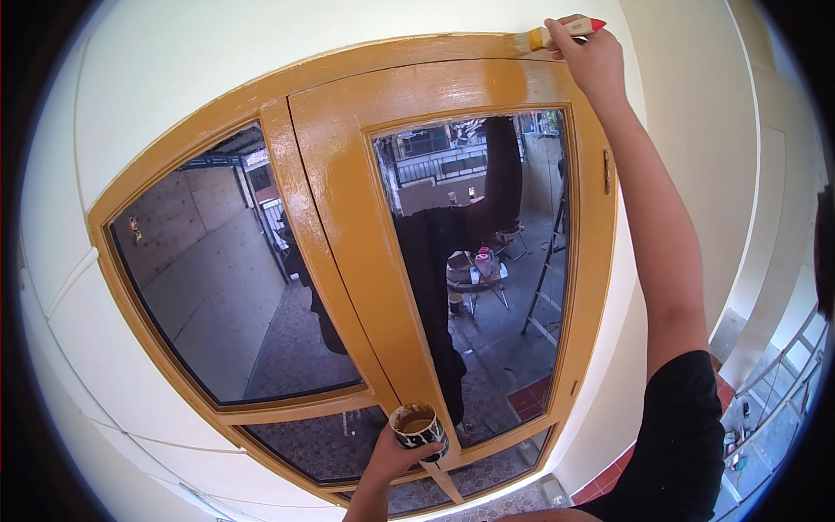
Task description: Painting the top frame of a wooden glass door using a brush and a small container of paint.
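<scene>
The paintbrush [578,30] is sitting at about 1 o'clock in the view, and the right hand [595,65] is holding it. Thumb and fingertips are pinching the pale handle close to the ferrule; how the remaining fingers are lying behind it I cannot tell. The brush's long axis is running almost level, with the bristles [521,43] pointing just below 9 o'clock and the red handle end pointing just above 3 o'clock. The bristles are appearing to rest against the top rail of the ochre window frame [391,52], roughly in line with it.

Near 6 o'clock, the left hand [393,458] is gripping a black-and-white cup [441,430]. Its thumb is pressing across the cup's near side, while the other fingers are mostly hiding behind, so I cannot tell whether they are spread or together. The cup's mouth is facing up toward the camera, showing brownish paint [415,423] inside; in the view, its axis is slanting from 11 toward 5 o'clock.

A black sleeve [683,426] is covering the right upper arm around 4 o'clock, and a metal hinge [607,171] is showing near 2 o'clock.
</scene>
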Demonstrator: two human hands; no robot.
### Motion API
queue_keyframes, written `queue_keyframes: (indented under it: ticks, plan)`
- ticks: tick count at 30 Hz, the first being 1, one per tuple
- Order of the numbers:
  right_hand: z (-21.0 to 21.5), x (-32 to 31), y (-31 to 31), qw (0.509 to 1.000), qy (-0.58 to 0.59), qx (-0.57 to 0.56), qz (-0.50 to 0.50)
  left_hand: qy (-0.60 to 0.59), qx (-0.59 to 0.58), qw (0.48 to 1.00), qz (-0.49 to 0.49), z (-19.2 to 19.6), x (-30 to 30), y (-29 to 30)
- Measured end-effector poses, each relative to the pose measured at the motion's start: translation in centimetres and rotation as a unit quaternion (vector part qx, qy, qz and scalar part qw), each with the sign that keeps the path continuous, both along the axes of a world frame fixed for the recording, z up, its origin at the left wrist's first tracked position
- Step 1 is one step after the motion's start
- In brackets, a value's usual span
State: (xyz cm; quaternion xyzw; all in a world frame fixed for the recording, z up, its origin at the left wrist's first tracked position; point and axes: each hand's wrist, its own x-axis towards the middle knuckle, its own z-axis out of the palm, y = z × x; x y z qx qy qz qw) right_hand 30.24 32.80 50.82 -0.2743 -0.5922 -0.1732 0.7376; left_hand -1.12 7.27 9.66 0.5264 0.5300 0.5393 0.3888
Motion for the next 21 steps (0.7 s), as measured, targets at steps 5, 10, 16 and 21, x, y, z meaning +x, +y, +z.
queue_keyframes:
  ticks: [5, 10, 16, 21]
  plan:
    - [-0.3, 0.5, -1.5, 0.998, 0.017, 0.027, 0.051, 0.016, 0.0, 1.0, -0.004, -0.1, 0.1, 0.2]
    - [0.1, -3.4, -5.3, 0.977, -0.003, -0.003, 0.211, 0.013, 0.001, 1.0, -0.01, 1.1, 0.4, 0.6]
    - [0.7, -1.1, -0.5, 0.994, -0.03, -0.007, 0.101, -0.001, 0.013, 1.0, -0.014, 1.9, 1.0, 0.9]
    - [0.0, 0.3, -0.7, 0.998, -0.04, 0.004, 0.042, -0.034, 0.016, 0.999, -0.011, 2.4, 0.8, 0.9]
